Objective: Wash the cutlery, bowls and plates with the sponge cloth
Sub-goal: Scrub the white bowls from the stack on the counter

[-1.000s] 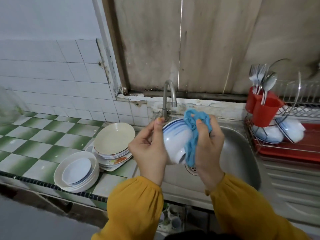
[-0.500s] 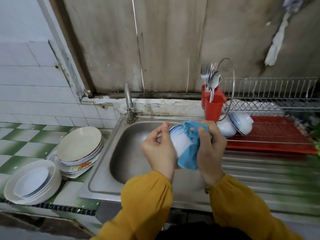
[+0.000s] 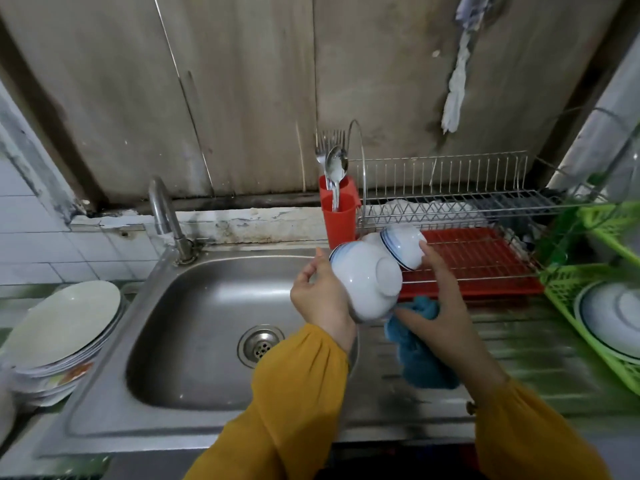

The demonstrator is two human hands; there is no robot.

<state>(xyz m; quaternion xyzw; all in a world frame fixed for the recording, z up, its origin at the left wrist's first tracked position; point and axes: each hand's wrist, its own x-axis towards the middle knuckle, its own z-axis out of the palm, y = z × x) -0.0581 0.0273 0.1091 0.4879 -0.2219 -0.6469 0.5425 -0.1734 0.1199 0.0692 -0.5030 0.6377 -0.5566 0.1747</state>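
My left hand (image 3: 320, 297) grips a white bowl with a blue rim (image 3: 363, 277), tilted so its foot faces me, over the sink's right edge. Below and to the right of that bowl, my right hand (image 3: 441, 311) holds the blue sponge cloth (image 3: 417, 358) bunched under its palm. Its forefinger reaches up to a second blue-rimmed bowl (image 3: 403, 245) that lies in the dish rack (image 3: 485, 202). Forks and spoons stand in a red cup (image 3: 339, 220) at the rack's left end. On the counter at the left sits a stack of plates (image 3: 60, 327).
The steel sink (image 3: 194, 323) with its drain lies below the tap (image 3: 164, 216). A red drip tray (image 3: 485, 258) sits under the rack. A green basket (image 3: 568, 289) at the right holds plates. The ribbed steel drainboard (image 3: 519, 358) runs along the front right.
The view has swung right. My left hand has carried the bowl right to the rack. The cloth has come off the bowl and dropped below it in my right hand.
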